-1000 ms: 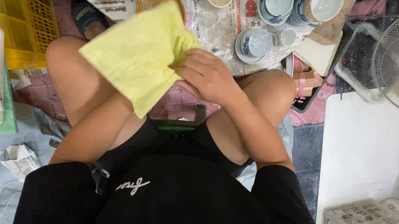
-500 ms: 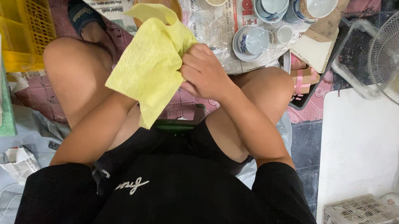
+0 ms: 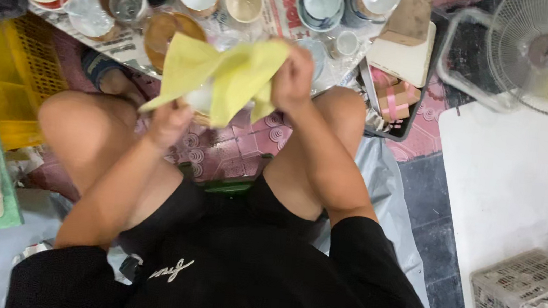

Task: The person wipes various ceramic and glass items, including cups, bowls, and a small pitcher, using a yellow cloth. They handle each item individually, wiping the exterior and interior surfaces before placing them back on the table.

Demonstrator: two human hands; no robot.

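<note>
Yellow cloth (image 3: 228,73), held by both hands (image 3: 169,121) (image 3: 293,77), hides a pale object (kind unclear).

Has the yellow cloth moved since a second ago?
Yes. The yellow cloth has gone up and away from the lap, toward the brown bowl among the cups, held between the left hand and right hand.

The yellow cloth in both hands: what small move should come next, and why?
Probably turn the white object a little inside the yellow cloth: the left hand holds it from below, half wrapped, while the right hand pinches the cloth's upper edge.
</note>
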